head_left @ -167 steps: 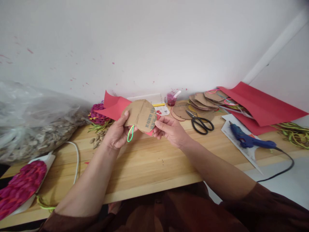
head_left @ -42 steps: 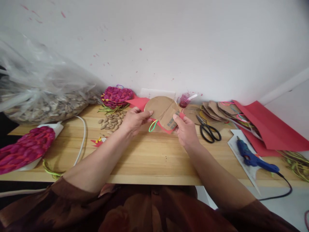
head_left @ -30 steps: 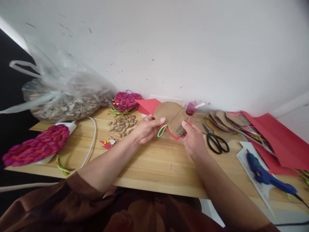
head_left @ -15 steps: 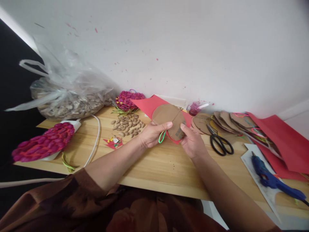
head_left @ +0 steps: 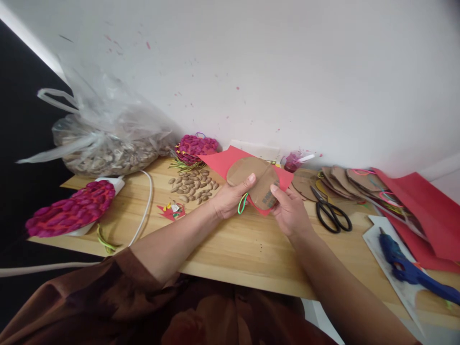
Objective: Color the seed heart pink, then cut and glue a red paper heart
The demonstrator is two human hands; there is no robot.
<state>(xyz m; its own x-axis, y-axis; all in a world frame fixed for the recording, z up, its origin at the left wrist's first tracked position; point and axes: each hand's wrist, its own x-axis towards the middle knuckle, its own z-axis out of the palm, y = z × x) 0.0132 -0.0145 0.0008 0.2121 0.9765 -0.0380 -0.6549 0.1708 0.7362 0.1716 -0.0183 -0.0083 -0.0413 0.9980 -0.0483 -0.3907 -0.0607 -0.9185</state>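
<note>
Between my hands, above the table, is a brown cardboard cutout (head_left: 247,172) with rounded lobes, lying against a sheet of red paper (head_left: 219,162) whose corners stick out around it. My left hand (head_left: 232,195) grips the cutout's lower left edge, thumb on top and fingers underneath, out of sight. A green cord loop (head_left: 242,204) hangs from the cutout beside that thumb. My right hand (head_left: 289,206) pinches the lower right edge, its thumb pressing near some printed lettering on the cardboard.
Pistachio-like shells (head_left: 192,184) lie left of my hands, before a tied plastic bag (head_left: 111,148) of shells. Magenta shell-covered pieces (head_left: 72,208) sit at left. Black scissors (head_left: 330,213), stacked cardboard shapes (head_left: 341,179), a blue glue gun (head_left: 402,263) and red paper sheets (head_left: 427,215) are at right.
The whole view has shifted slightly, so things appear a little further right. Both hands keep their hold on the cardboard and red paper, with hardly any movement.
</note>
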